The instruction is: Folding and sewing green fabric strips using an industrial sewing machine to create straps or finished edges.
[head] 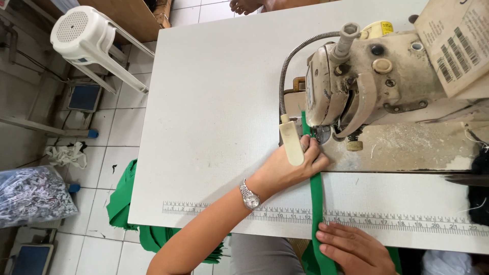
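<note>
A narrow green fabric strip (317,201) runs from the table's near edge up under the needle of an old cream sewing machine (374,76). My left hand (293,165), with a silver wristwatch (250,196) on the wrist, presses the strip flat just before the presser foot (321,133). My right hand (351,249) rests on the strip at the near edge of the table, fingers pinning it down. A cream lamp head on a flexible hose (291,142) hangs beside my left hand.
The white table (219,102) carries a printed ruler (407,223) along its near edge. Green cloth (125,196) hangs off the left side. On the tiled floor stand a white plastic stool (86,35) and a bag of scraps (33,196).
</note>
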